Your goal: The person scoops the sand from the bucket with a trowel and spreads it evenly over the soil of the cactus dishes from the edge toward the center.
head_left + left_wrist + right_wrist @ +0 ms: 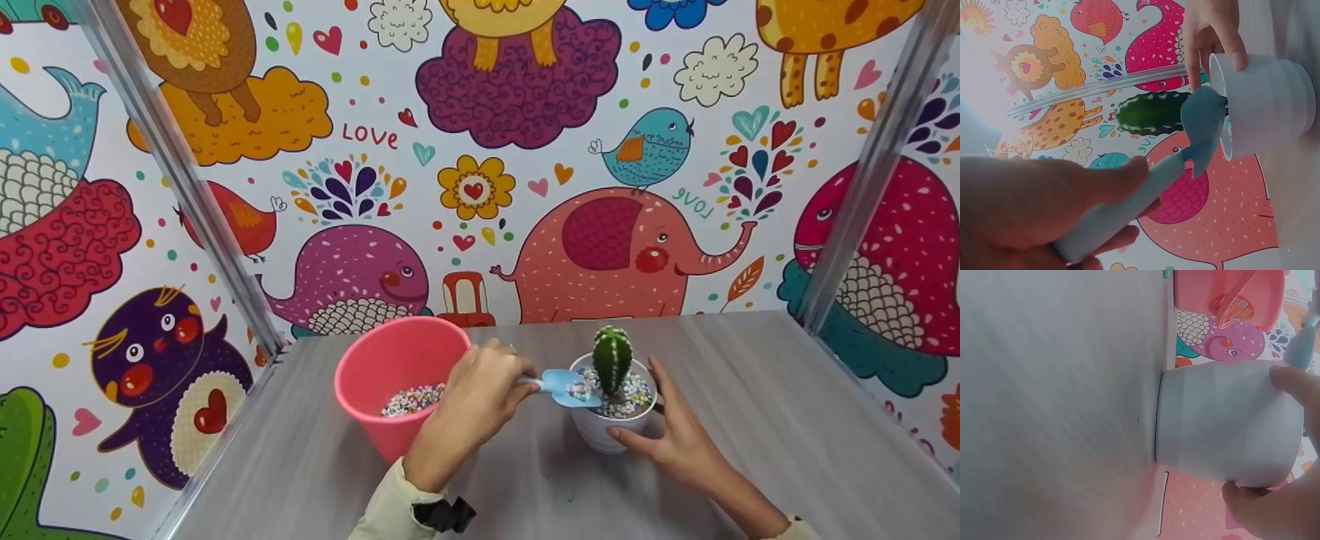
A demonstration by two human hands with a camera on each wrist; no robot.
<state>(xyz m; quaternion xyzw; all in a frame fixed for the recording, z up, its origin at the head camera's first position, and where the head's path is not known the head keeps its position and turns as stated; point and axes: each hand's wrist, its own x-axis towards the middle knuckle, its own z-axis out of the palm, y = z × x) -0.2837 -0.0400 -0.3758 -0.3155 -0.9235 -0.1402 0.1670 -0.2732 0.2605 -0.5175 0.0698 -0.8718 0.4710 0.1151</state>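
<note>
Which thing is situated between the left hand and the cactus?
In the head view, the blue scoop lies there: it extends from the left hand to above the white pot, near the cactus.

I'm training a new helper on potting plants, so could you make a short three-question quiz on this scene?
1. Which hand holds the blue scoop?
2. What colour are the granules in the pink bucket?
A) All black
B) Many colours
C) All green
3. True or false: the right hand touches the white pot that the cactus stands in.

Key:
1. The left hand
2. B
3. True
</note>
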